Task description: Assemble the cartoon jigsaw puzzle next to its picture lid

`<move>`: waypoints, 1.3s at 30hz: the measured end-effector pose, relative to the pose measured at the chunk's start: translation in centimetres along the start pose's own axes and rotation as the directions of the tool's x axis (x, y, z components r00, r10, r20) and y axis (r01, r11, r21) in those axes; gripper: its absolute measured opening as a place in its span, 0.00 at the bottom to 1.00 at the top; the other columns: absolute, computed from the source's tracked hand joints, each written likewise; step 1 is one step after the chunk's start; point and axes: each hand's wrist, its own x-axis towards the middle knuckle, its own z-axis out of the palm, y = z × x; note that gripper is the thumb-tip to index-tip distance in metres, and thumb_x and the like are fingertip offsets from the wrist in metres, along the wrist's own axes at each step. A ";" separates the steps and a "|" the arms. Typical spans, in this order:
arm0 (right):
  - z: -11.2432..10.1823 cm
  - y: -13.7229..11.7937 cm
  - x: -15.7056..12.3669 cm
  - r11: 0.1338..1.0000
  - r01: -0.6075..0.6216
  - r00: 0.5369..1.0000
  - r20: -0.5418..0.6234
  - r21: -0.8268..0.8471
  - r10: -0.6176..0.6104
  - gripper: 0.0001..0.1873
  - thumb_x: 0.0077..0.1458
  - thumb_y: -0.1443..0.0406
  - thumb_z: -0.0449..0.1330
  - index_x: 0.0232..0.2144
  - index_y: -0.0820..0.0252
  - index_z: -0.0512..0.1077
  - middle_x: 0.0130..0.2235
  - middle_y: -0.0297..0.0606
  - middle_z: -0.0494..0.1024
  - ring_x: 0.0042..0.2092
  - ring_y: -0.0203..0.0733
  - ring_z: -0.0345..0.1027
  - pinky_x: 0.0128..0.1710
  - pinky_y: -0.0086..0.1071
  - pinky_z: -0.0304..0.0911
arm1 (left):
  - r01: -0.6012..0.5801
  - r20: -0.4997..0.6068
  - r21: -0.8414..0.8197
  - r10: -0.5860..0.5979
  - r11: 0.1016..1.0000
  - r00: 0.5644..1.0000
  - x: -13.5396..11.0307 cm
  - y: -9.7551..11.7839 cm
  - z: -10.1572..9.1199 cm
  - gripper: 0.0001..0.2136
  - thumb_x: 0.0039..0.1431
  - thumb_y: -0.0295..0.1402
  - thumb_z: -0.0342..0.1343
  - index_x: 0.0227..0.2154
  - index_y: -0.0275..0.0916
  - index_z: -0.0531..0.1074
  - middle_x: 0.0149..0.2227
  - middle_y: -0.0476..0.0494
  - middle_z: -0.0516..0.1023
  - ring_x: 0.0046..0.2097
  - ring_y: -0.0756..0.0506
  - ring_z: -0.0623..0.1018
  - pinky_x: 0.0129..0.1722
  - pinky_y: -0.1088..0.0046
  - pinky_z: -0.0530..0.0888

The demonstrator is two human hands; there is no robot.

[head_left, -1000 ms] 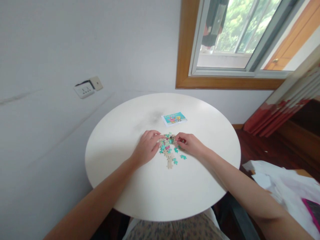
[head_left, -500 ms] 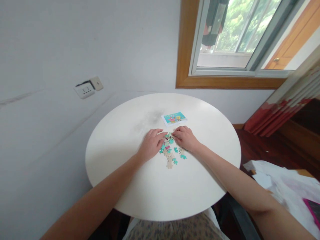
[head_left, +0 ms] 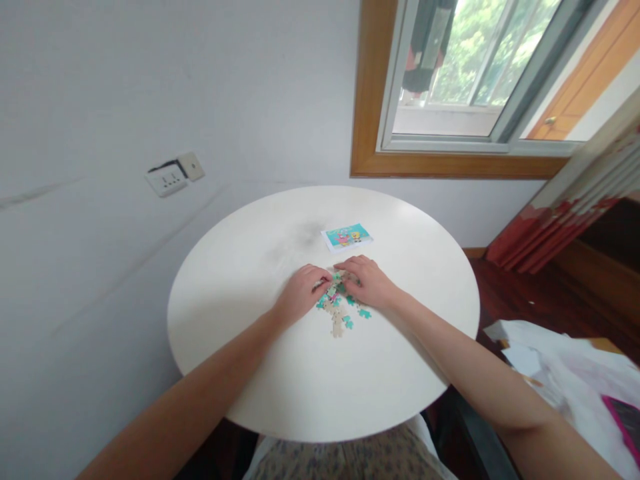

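A small heap of jigsaw puzzle pieces (head_left: 336, 310), some turquoise and others with their plain beige backs up, lies mid-table. My left hand (head_left: 301, 291) is at the heap's left side, its fingers curled and thumb drawn in around what looks like a puzzle piece, mostly hidden. Over the heap's right side, my right hand (head_left: 371, 281) rests with fingers stretched out above the pieces and thumb apart; it covers some of them. Just beyond the hands lies a picture card (head_left: 347, 237) with cartoon figures on turquoise.
The round white table (head_left: 320, 393) stands against a wall with a socket (head_left: 167, 179). A wood-framed window (head_left: 450, 164) is behind it, with a red and cream curtain (head_left: 543, 233) at the right. White bags (head_left: 555, 360) and a pink-edged object (head_left: 625, 423) lie at lower right.
My left fingers have curled in more tightly. My right hand has shifted slightly toward me and left, its fingers now reaching across the top of the heap.
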 end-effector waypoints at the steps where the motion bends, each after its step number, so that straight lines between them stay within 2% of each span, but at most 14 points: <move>1: 0.1 -0.1 0.0 1.000 -0.004 1.000 -0.010 0.019 0.004 0.20 0.56 0.64 0.56 0.51 0.57 0.70 0.47 0.42 0.73 0.49 0.46 0.62 0.48 0.39 0.55 | -0.013 0.004 -0.010 0.013 1.000 1.000 0.0 0.2 -0.1 0.04 0.61 0.32 0.52 0.33 0.39 0.71 0.34 0.45 0.76 0.40 0.45 0.73 0.43 0.66 0.70; 5: 0.5 0.1 0.3 0.998 -0.021 0.999 -0.038 0.067 0.023 0.14 0.61 0.59 0.52 0.37 0.58 0.76 0.40 0.41 0.75 0.44 0.42 0.63 0.47 0.36 0.55 | -0.052 0.018 -0.042 0.053 0.998 0.998 -0.1 0.9 -0.5 0.05 0.62 0.32 0.50 0.34 0.39 0.71 0.34 0.45 0.76 0.40 0.45 0.73 0.44 0.67 0.70; 8: 0.7 0.5 0.6 0.993 -0.029 0.996 -0.076 0.111 0.038 0.19 0.63 0.59 0.48 0.29 0.59 0.75 0.35 0.39 0.74 0.41 0.39 0.63 0.46 0.34 0.55 | -0.074 0.024 -0.045 0.075 0.996 0.997 -0.1 1.0 -0.8 0.06 0.63 0.33 0.50 0.34 0.39 0.71 0.34 0.45 0.76 0.41 0.45 0.73 0.44 0.67 0.70; 11: 0.5 1.0 0.5 0.990 -0.079 0.990 -0.104 0.116 0.091 0.24 0.65 0.58 0.44 0.27 0.60 0.74 0.32 0.38 0.73 0.39 0.38 0.63 0.45 0.34 0.54 | -0.088 0.026 -0.037 0.089 0.995 0.996 -0.2 0.9 -0.9 0.06 0.63 0.33 0.49 0.35 0.39 0.70 0.35 0.45 0.75 0.41 0.45 0.73 0.44 0.66 0.69; 13: 0.2 1.1 0.2 0.993 -0.100 0.989 -0.100 0.062 0.106 0.22 0.64 0.57 0.46 0.28 0.59 0.74 0.34 0.39 0.73 0.42 0.40 0.62 0.45 0.35 0.53 | -0.091 0.012 -0.036 0.092 0.995 0.996 -0.2 0.8 -0.9 0.06 0.63 0.32 0.49 0.36 0.39 0.70 0.37 0.44 0.75 0.43 0.45 0.72 0.46 0.66 0.69; 17: -0.5 1.0 -0.5 0.999 -0.035 0.996 -0.079 -0.020 0.033 0.16 0.62 0.56 0.50 0.37 0.55 0.76 0.41 0.40 0.73 0.47 0.44 0.59 0.46 0.38 0.53 | -0.071 -0.026 -0.049 0.070 0.996 0.997 -0.2 0.8 -0.9 0.05 0.62 0.30 0.50 0.37 0.39 0.70 0.42 0.43 0.74 0.47 0.44 0.71 0.50 0.64 0.68; 22: -1.0 1.4 -0.6 1.000 0.008 0.999 -0.051 0.030 -0.006 0.14 0.60 0.62 0.52 0.42 0.55 0.76 0.41 0.41 0.75 0.46 0.44 0.63 0.48 0.39 0.55 | -0.052 -0.007 -0.037 0.052 0.998 0.999 -0.2 0.5 -0.7 0.05 0.61 0.30 0.50 0.36 0.40 0.71 0.39 0.44 0.76 0.45 0.45 0.73 0.48 0.64 0.69; 24: -1.3 2.0 -0.7 0.998 0.016 0.999 -0.033 0.052 -0.014 0.13 0.57 0.67 0.54 0.42 0.56 0.76 0.41 0.41 0.76 0.45 0.43 0.65 0.49 0.39 0.57 | -0.073 0.017 -0.020 0.074 0.997 0.997 -0.3 0.3 -0.7 0.06 0.61 0.30 0.50 0.37 0.40 0.72 0.38 0.44 0.77 0.44 0.44 0.73 0.48 0.64 0.69; 27: -2.2 3.0 -1.2 0.995 0.021 1.000 -0.021 0.100 -0.019 0.17 0.55 0.71 0.54 0.45 0.58 0.74 0.42 0.41 0.77 0.46 0.43 0.67 0.51 0.40 0.59 | -0.126 0.041 -0.009 0.126 0.992 0.991 -0.4 0.2 -0.8 0.08 0.61 0.28 0.50 0.37 0.41 0.74 0.41 0.43 0.76 0.45 0.44 0.72 0.48 0.63 0.69; 30: -3.2 3.8 -2.1 0.990 0.029 1.000 0.008 0.138 -0.030 0.18 0.54 0.70 0.55 0.47 0.60 0.73 0.45 0.44 0.76 0.48 0.44 0.68 0.53 0.42 0.60 | -0.100 -0.001 0.006 0.100 0.995 0.995 -0.5 0.3 -1.2 0.11 0.61 0.27 0.48 0.38 0.42 0.75 0.45 0.41 0.73 0.49 0.44 0.71 0.51 0.62 0.68; 33: -3.6 4.1 -2.9 0.983 0.029 0.997 0.058 0.183 -0.040 0.21 0.55 0.65 0.57 0.52 0.58 0.70 0.52 0.44 0.73 0.53 0.46 0.66 0.57 0.46 0.58 | -0.068 -0.048 0.027 0.069 0.997 0.996 -0.8 0.9 -1.5 0.12 0.62 0.30 0.47 0.45 0.42 0.73 0.50 0.39 0.71 0.53 0.42 0.69 0.54 0.60 0.66; 35: -3.5 4.1 -3.1 0.977 -0.014 0.996 0.093 0.212 -0.006 0.22 0.58 0.63 0.55 0.55 0.56 0.66 0.57 0.44 0.69 0.58 0.47 0.61 0.59 0.48 0.56 | -0.114 0.004 0.055 0.114 0.992 0.993 -1.2 1.9 -1.5 0.15 0.62 0.36 0.50 0.52 0.43 0.69 0.57 0.39 0.67 0.59 0.40 0.64 0.59 0.57 0.61; 37: -3.1 3.9 -3.1 0.972 -0.053 0.991 0.129 0.229 0.024 0.23 0.60 0.64 0.51 0.57 0.55 0.64 0.60 0.43 0.65 0.61 0.46 0.57 0.60 0.49 0.54 | -0.211 0.135 0.085 0.199 0.974 0.971 -1.7 3.1 -1.1 0.24 0.59 0.44 0.54 0.57 0.46 0.64 0.62 0.40 0.60 0.63 0.37 0.57 0.62 0.52 0.55; 39: -2.6 3.6 -3.0 0.971 -0.053 0.987 0.158 0.234 0.016 0.23 0.60 0.67 0.48 0.57 0.56 0.64 0.60 0.43 0.65 0.63 0.45 0.55 0.62 0.48 0.52 | -0.257 0.240 0.117 0.224 0.959 0.945 -2.1 4.2 -0.4 0.32 0.53 0.53 0.56 0.60 0.49 0.59 0.65 0.41 0.54 0.65 0.34 0.52 0.63 0.46 0.47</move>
